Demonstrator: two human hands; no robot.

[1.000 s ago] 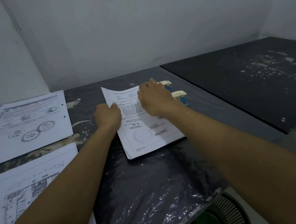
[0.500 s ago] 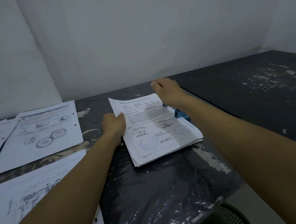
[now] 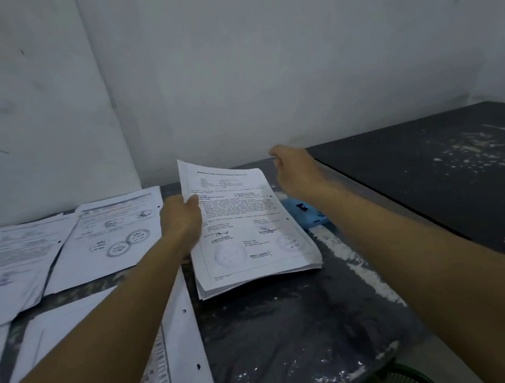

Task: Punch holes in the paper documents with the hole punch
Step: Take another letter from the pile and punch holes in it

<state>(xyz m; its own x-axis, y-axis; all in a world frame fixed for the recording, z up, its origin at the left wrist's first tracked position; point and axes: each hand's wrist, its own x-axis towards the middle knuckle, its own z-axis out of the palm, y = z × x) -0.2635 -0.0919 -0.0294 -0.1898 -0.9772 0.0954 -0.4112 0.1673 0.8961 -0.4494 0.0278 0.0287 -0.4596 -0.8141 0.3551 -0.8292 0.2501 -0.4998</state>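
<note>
A stack of printed paper documents (image 3: 250,231) is tilted up off the table, with my left hand (image 3: 181,222) shut on its left edge. Two punched holes show along the stack's right edge. Just right of that edge, on the table, sits the blue hole punch (image 3: 306,214), partly hidden by my right forearm. My right hand (image 3: 294,170) hovers above and beyond the punch, clear of it, with its fingers loosely curled and nothing visible in them.
Other punched sheets lie at the left: one with round stamps (image 3: 110,236), a pile (image 3: 11,261) beside it, and a near sheet (image 3: 107,359). The table (image 3: 289,326) has shiny black plastic over it. A dark board (image 3: 428,174) lies at the right, and a green basket (image 3: 398,378) stands below.
My right hand has lifted off the hole punch and moved up and away. My left hand has pulled the stack leftward out of the punch and raised it, so the holes show.
</note>
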